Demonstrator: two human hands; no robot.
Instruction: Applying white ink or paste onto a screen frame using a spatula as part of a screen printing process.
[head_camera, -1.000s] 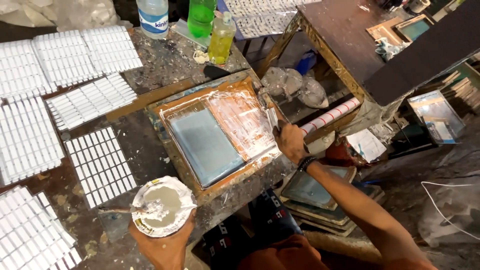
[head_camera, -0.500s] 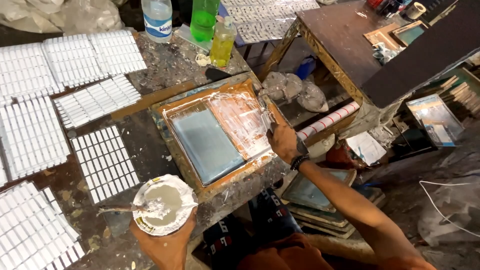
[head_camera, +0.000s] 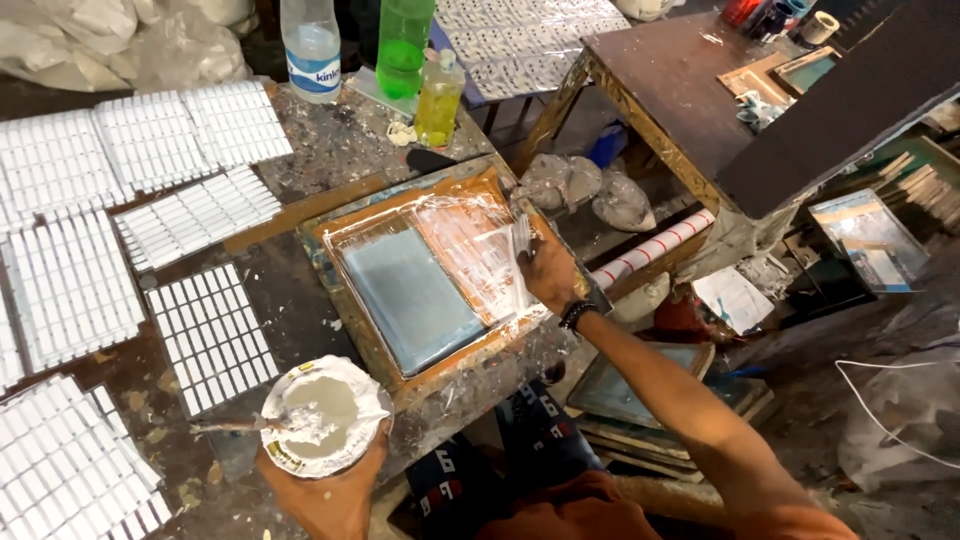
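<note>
Gripping a squeegee, the right hand presses it on the paint-smeared printing frame lying on the table. The left hand cups a tub of white paint, fingers wrapped underneath, at the table's near edge beside sheets of white tiles.

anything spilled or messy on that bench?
Yes. White paste is smeared across the right half of the printing screen, where the right hand works. The tub in the left hand has a caked rim. Tabletop is paint-speckled.
</note>
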